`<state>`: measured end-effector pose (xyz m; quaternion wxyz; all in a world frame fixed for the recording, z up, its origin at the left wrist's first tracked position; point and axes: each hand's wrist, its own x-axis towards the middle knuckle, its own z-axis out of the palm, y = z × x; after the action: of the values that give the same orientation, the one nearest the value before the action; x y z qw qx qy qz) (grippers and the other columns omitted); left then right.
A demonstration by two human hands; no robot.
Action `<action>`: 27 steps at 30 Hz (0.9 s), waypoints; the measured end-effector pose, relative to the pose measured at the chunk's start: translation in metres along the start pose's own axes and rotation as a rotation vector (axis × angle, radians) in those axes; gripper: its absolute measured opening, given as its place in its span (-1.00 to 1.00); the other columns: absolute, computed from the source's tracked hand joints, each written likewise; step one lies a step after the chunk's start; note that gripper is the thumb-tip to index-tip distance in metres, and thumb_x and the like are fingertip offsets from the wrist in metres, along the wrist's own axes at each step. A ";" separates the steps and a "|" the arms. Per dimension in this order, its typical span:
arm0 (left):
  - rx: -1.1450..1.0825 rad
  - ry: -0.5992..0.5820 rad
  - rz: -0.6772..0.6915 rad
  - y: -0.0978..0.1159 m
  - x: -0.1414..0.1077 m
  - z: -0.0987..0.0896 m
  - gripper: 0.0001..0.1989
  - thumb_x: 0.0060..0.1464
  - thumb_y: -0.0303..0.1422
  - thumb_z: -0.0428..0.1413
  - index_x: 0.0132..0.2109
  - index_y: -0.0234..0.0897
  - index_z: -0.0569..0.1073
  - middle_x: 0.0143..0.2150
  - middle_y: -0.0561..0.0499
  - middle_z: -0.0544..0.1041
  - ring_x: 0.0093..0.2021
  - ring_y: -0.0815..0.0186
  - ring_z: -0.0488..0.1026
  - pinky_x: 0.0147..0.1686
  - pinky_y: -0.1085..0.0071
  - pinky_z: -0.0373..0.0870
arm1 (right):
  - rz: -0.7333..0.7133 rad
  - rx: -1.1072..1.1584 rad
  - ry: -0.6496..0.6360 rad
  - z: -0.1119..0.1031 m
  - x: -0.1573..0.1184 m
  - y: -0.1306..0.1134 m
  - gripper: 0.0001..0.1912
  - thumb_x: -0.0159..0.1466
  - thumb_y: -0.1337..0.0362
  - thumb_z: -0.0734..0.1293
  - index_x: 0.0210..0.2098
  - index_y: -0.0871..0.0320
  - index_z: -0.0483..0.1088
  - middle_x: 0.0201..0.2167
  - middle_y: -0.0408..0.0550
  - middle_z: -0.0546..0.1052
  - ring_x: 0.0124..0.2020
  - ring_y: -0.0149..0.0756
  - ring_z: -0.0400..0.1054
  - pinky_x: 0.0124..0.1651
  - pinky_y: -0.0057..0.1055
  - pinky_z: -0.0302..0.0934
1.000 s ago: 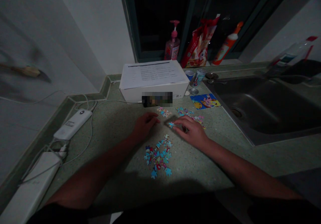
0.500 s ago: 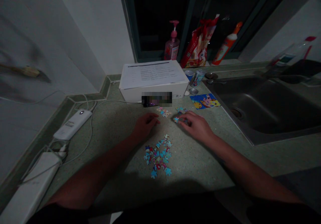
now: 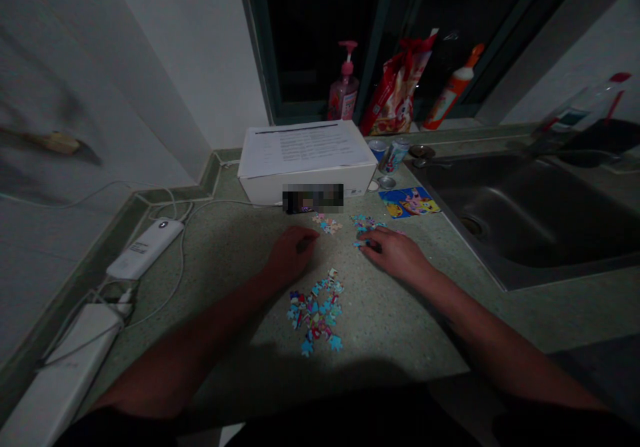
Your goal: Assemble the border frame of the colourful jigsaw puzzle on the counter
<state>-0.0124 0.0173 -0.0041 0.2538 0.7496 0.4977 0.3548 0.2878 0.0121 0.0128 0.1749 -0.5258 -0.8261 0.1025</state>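
On the speckled green countertop [image 3: 395, 320] lies a loose heap of jigsaw pieces [image 3: 315, 313], mostly blue with some red, just below my hands. My left hand [image 3: 293, 255] rests curled beside the heap's top end, with no piece showing in it. My right hand [image 3: 395, 255] is on the right, its fingertips on a small blue jigsaw piece [image 3: 360, 243]. Just beyond that hand lies a small joined cluster of pieces [image 3: 367, 222]. Another cluster of pinkish pieces [image 3: 327, 223] sits between my hands, further away.
A white box [image 3: 305, 183] topped with printed paper stands behind the pieces, with a blurred object [image 3: 313, 198] at its foot. A cartoon picture card [image 3: 409, 201] lies beside a steel sink [image 3: 520, 213]. At left are a power bank [image 3: 145, 248] and power strip [image 3: 60, 373]. Bottles line the window ledge.
My right hand has moved to the right and away from the heap, with the small blue piece shifting along at its fingertips. My left hand has stayed nearly still.
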 end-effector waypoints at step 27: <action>0.584 -0.305 0.393 0.003 -0.004 0.007 -0.40 0.41 0.02 0.09 0.40 -0.22 0.36 0.50 -0.24 0.29 0.54 -0.13 0.10 0.50 -0.28 -0.05 | 0.048 -0.051 0.048 -0.014 0.001 -0.007 -0.69 0.47 0.21 0.25 -0.03 0.08 0.64 -0.15 0.04 0.62 -0.20 -0.15 0.53 -0.18 -0.27 0.32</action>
<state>-0.0062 0.0125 -0.0080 0.0278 0.9157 0.3811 0.1245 0.2874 0.0103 0.0287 0.1786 -0.5522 -0.8111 0.0728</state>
